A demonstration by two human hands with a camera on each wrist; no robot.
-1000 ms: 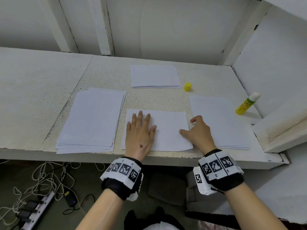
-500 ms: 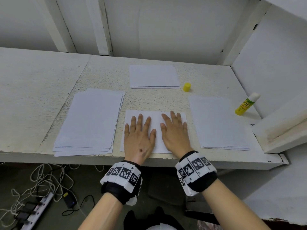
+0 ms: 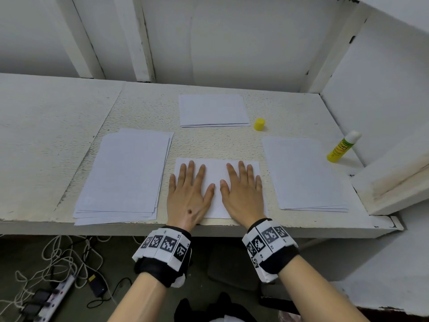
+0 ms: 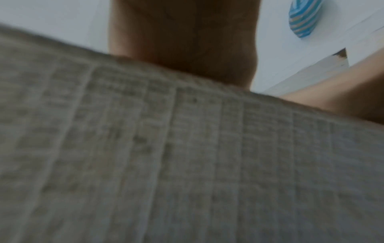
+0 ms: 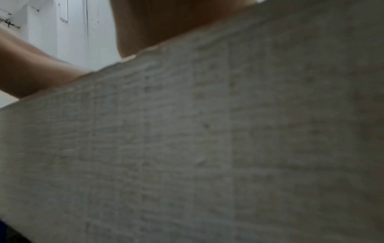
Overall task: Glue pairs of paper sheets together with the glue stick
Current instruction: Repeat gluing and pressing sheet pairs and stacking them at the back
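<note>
While our left hand [image 3: 189, 196] and right hand [image 3: 242, 194] press flat, fingers spread, on the glued sheets [image 3: 214, 170], we judge them thin and floppy; lift by an edge.

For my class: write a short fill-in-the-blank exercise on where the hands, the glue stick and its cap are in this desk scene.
1. Both the left hand and the right hand press flat on the ____ sheet.
2. The glue stick stands with its cap ____.
3. The loose cap is coloured ____.
4. The glue stick stands to the ____ of the right-hand paper stack.

Missing words: middle; off; yellow; right
</note>
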